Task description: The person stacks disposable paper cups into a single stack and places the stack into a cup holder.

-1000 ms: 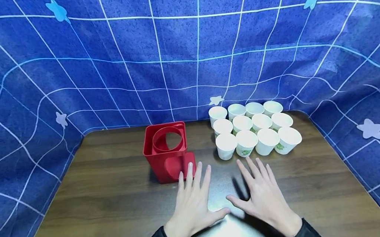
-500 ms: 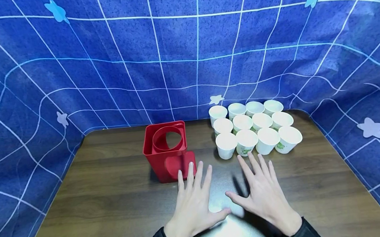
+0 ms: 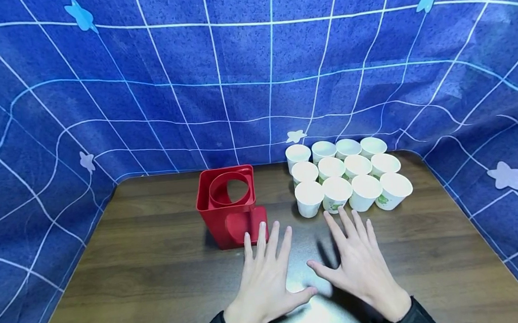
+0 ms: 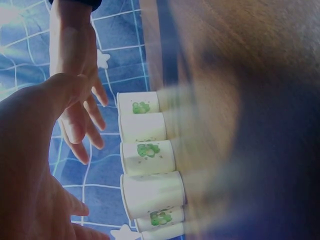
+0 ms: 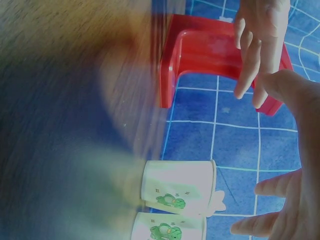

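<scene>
Both my hands lie flat on the brown table (image 3: 149,271) with fingers spread and straight, holding nothing. My left hand (image 3: 267,270) has its fingertips just in front of a red plastic cup holder (image 3: 228,207), a square box with a round opening on top. My right hand (image 3: 357,263) points at a cluster of several white paper cups (image 3: 347,175), its fingertips just short of the front row. The left wrist view shows the cups (image 4: 147,157) with green prints and the right hand (image 4: 75,70). The right wrist view shows the red holder (image 5: 210,50) behind the left hand (image 5: 255,45) and two cups (image 5: 177,187).
A blue cloth with white grid lines and stars (image 3: 252,81) hangs around the table on three sides. The cups stand upright in rows at the back right. Bare tabletop stretches left of the holder and right of my right hand.
</scene>
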A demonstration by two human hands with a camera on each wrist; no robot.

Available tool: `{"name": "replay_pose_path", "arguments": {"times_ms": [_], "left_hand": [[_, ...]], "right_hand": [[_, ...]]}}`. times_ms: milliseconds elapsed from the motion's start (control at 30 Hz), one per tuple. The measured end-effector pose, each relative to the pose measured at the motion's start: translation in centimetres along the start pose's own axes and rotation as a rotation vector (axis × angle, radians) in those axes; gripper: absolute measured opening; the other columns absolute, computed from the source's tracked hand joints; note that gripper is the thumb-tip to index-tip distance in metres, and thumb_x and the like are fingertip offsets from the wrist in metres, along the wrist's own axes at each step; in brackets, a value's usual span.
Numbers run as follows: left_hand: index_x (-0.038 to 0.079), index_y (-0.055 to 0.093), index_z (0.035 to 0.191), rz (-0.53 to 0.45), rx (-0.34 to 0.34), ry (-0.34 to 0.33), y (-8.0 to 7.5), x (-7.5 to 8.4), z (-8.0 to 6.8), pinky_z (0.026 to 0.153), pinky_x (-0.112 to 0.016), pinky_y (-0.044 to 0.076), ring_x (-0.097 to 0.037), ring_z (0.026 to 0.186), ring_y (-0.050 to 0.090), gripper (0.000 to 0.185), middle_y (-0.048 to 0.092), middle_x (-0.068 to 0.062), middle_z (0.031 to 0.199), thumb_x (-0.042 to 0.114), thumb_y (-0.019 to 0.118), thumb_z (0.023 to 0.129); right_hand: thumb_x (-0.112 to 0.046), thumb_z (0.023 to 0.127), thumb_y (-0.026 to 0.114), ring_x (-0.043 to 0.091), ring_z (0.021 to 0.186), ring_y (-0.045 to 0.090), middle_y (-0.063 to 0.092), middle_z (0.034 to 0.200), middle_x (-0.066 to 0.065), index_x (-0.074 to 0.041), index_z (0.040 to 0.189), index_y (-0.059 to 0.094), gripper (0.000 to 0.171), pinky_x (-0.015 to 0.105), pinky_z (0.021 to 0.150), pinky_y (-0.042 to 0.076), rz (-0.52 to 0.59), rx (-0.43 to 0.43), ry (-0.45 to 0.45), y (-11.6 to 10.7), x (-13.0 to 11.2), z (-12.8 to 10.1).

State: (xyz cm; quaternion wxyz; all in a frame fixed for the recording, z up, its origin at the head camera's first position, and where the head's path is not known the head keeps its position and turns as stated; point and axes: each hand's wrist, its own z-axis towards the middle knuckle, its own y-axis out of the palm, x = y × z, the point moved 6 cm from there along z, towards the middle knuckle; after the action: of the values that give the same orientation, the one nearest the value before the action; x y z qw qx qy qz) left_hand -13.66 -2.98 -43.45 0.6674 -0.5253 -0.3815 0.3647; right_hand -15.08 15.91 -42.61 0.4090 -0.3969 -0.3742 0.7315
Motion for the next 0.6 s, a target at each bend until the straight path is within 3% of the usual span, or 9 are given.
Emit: {"name": "replay_pose_path", "arguments": {"times_ms": [367,600], "left_hand": [[0.017,0.021,0.165,-0.021,0.017,0.002,-0.2,0.0,0.3,0.120,-0.074,0.011,-0.043,0.159,0.007,0.117,0.021,-0.013,0.171,0.088,0.055,0.079],[0.015,0.020,0.165,-0.124,0.013,-0.047,0.2,-0.7,1.6,0.118,-0.073,0.021,-0.045,0.157,0.011,0.116,0.024,-0.017,0.170,0.080,0.064,0.080]], "right_hand": [[-0.074,0.072,0.076,0.054,0.145,0.033,0.041,0.158,0.027,-0.014,0.155,0.045,0.107,0.079,0.108,0.028,-0.013,0.009,-0.001,0.1,0.3,0.2],[-0.071,0.073,0.077,0.051,0.146,0.033,0.042,0.157,0.027,-0.014,0.155,0.045,0.105,0.080,0.107,0.029,-0.018,0.029,0.000,-0.2,0.7,0.4]]}}
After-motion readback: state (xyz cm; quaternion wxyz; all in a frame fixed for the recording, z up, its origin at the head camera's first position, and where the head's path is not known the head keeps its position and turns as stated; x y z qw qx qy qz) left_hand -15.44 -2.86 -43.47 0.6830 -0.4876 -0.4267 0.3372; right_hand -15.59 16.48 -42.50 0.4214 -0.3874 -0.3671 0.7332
